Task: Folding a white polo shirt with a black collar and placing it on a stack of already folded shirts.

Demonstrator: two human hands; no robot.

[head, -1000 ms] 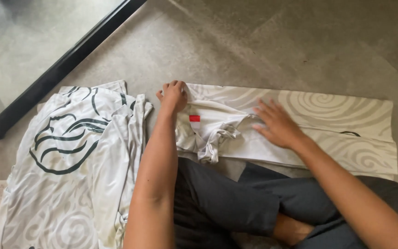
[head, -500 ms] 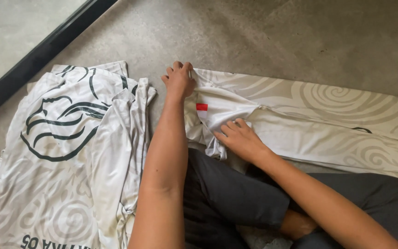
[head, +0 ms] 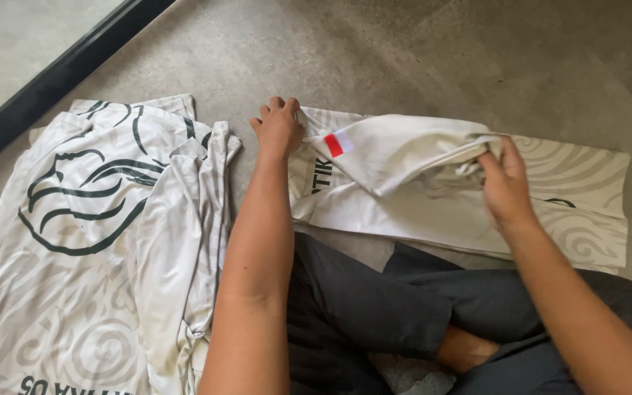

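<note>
A white shirt with pale swirl patterns and a small red patch lies partly folded on the grey floor in front of my crossed legs. My left hand presses down on its left edge, fingers curled over the fabric. My right hand pinches a sleeve of the same shirt and holds it pulled across to the right, over the shirt's body.
A pile of white shirts with a dark swirl print lies spread on the floor to my left. A black frame strip runs diagonally at the upper left. My dark trousers fill the bottom middle.
My right hand moved from the bunched sleeve near the shirt's middle out to the right, drawing the sleeve across the shirt. My left hand stayed on the left edge.
</note>
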